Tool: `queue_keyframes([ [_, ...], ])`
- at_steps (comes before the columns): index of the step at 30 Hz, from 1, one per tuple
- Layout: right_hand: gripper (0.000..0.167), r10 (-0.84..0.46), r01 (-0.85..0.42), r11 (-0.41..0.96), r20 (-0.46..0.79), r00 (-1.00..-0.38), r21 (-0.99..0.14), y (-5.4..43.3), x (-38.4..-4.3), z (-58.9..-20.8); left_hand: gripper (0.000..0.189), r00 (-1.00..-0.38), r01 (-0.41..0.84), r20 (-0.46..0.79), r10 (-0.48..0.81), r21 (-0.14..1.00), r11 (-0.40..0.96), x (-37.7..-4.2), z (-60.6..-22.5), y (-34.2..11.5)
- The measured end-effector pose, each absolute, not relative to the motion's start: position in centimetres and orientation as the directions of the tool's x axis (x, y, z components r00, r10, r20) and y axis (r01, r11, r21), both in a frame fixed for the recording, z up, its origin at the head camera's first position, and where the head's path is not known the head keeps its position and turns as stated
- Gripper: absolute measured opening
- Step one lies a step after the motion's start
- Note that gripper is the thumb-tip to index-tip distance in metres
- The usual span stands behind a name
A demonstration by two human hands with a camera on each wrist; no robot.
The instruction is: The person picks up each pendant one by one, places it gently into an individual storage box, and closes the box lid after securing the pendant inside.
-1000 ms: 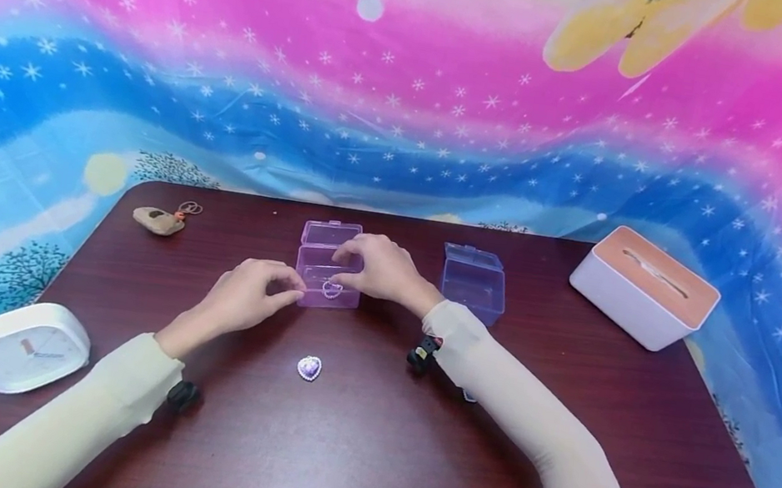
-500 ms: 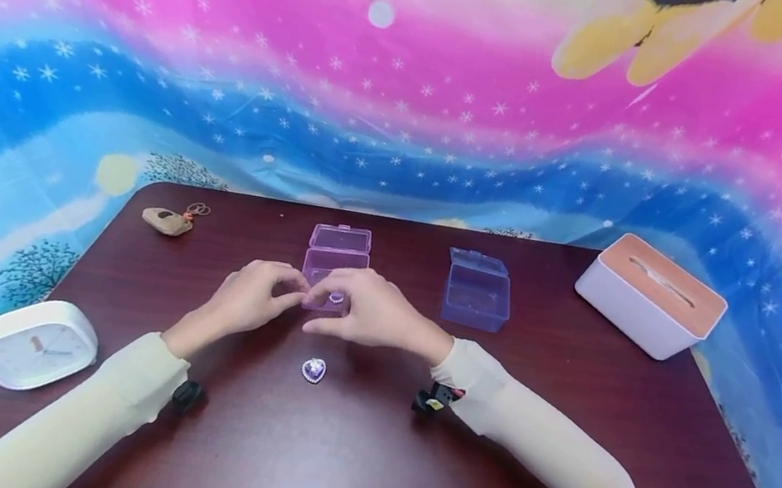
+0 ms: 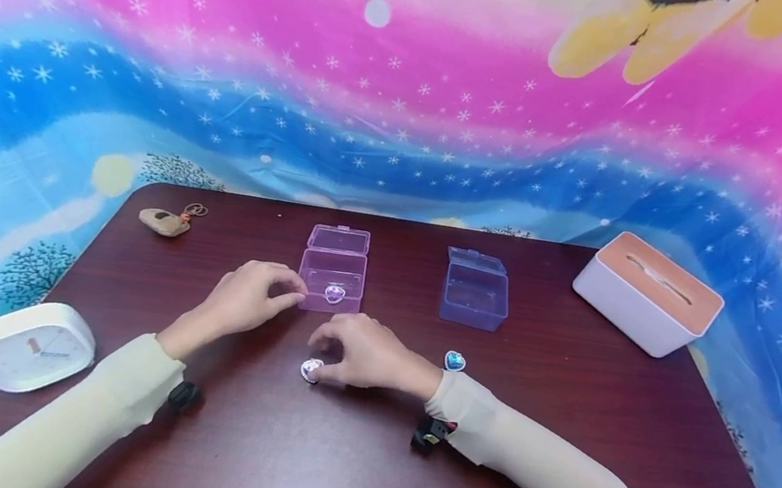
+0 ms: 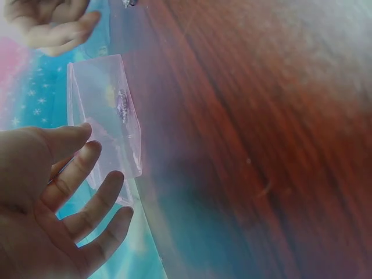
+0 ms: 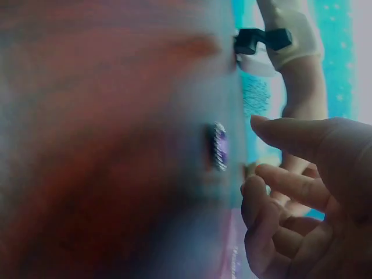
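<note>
A purple heart-shaped gem [image 3: 334, 293] with a beaded rim lies inside the pink clear plastic box [image 3: 333, 263], whose lid is raised. At the box's left front corner is my left hand [image 3: 249, 293]; in the left wrist view its fingers [image 4: 96, 203] are spread and relaxed beside the box wall. A second purple heart gem [image 3: 310, 370] lies on the table in front of the box. My right hand [image 3: 374, 355] hovers by this gem, thumb and fingers apart. In the right wrist view, a gap shows between the gem [image 5: 220, 146] and the fingers.
Right of the pink box stands a blue clear box [image 3: 476, 296] with its lid up. A blue heart gem [image 3: 454, 361] lies near my right sleeve. Around the table [image 3: 343, 465] are a white clock [image 3: 32, 346], a wooden keychain [image 3: 164, 222] and a tissue box [image 3: 647, 295].
My right hand has moved from over the pink box toward me, to the gem on the table. A purple heart gem now shows lying in the box. My left hand has barely moved.
</note>
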State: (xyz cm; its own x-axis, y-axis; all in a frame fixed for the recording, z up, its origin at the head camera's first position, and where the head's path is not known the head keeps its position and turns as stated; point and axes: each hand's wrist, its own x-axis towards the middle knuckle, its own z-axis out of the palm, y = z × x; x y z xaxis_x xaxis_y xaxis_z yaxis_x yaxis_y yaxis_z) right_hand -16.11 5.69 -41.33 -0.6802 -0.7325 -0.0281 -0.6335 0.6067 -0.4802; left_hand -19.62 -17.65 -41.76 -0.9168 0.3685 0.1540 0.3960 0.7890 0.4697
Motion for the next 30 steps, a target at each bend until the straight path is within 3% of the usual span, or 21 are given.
queue_keyframes([
  [12, 0.044, -0.696, -0.615, 0.679, -0.083, -0.714, -0.401, 4.8, -14.8, -43.1, 0.007, -0.921, 0.387, 0.159, 0.356, 0.478, 0.788, -19.4, -42.4, -17.7],
  [30, 0.027, -0.690, -0.615, 0.697, -0.112, -0.715, -0.367, 4.9, -15.2, -42.3, 0.007, -0.915, 0.402, 0.173, 0.365, 0.473, 0.784, -19.5, -41.9, -17.5],
])
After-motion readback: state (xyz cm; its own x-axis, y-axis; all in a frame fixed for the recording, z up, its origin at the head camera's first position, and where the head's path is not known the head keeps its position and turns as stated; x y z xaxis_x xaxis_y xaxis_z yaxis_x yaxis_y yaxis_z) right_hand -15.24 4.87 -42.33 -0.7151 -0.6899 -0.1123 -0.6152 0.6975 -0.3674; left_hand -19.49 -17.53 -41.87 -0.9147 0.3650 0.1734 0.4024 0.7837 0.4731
